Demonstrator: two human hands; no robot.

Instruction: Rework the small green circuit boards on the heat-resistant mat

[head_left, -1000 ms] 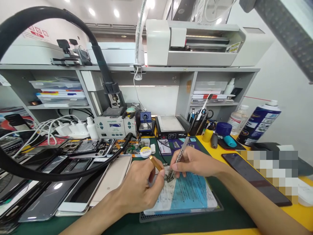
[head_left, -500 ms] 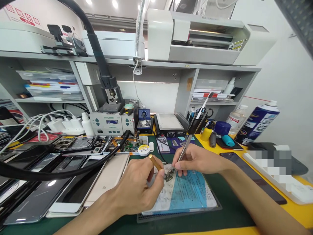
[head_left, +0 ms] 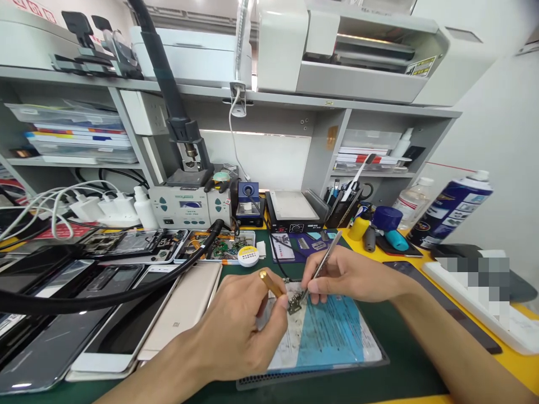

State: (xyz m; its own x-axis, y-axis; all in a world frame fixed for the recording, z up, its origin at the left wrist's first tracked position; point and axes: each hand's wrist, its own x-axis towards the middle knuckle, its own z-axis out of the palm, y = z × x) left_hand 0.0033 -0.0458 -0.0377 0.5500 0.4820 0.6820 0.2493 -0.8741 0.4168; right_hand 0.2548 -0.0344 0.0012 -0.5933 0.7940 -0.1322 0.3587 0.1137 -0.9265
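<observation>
My left hand (head_left: 240, 325) grips a soldering iron with a gold-coloured handle (head_left: 270, 284), its tip down at a small circuit part (head_left: 295, 302). My right hand (head_left: 349, 276) pinches metal tweezers (head_left: 325, 262) whose points touch the same part. The part lies on a blue and white work mat (head_left: 328, 336) on the green bench cover. A black cable runs from the iron back toward the stations.
Several phones and opened phone bodies (head_left: 126, 314) lie at the left. A solder reel (head_left: 248, 256), a soldering station (head_left: 189, 205) and a hot plate (head_left: 292, 212) stand behind. A spray can (head_left: 448, 209), tool cup (head_left: 343, 210) and dark phone (head_left: 446, 314) sit at the right.
The view has tilted and shifted slightly; both hands stay on the small part, with the tweezers leaning a little more to the right.
</observation>
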